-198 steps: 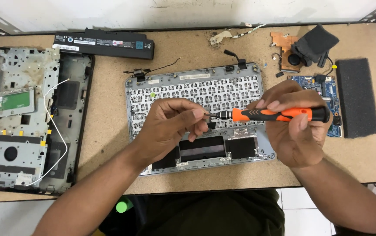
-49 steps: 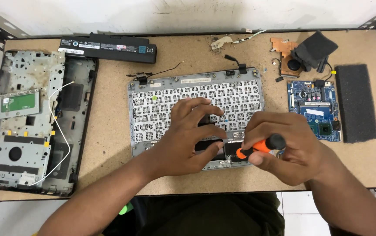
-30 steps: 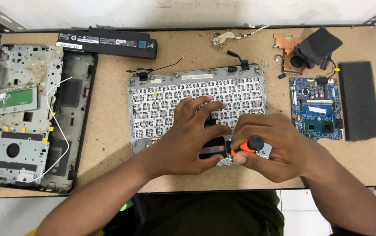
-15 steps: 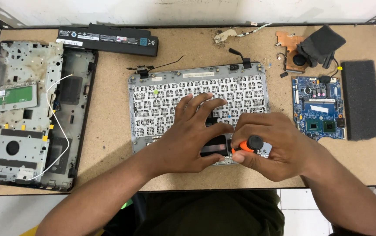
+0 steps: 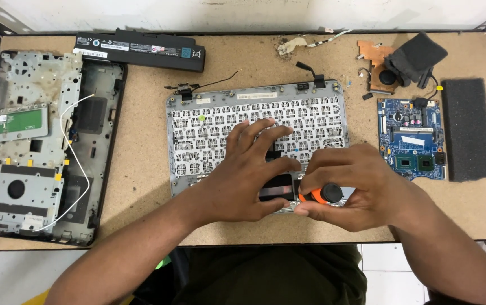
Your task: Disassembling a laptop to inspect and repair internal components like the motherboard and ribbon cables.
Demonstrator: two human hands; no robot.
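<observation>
Head view: mid-frame, the right hand (image 5: 356, 189) gripped an orange screwdriver (image 5: 322, 195) upright on the keyboard frame (image 5: 254, 107); the left hand (image 5: 248, 175), fingers spread, steadied it. Unscrewing seemed underway, needing steady turning.

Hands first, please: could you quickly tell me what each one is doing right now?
Left hand: open, fingers spread and pressing on the keyboard panel.
Right hand: closed around the orange-and-black screwdriver, held upright.
</observation>
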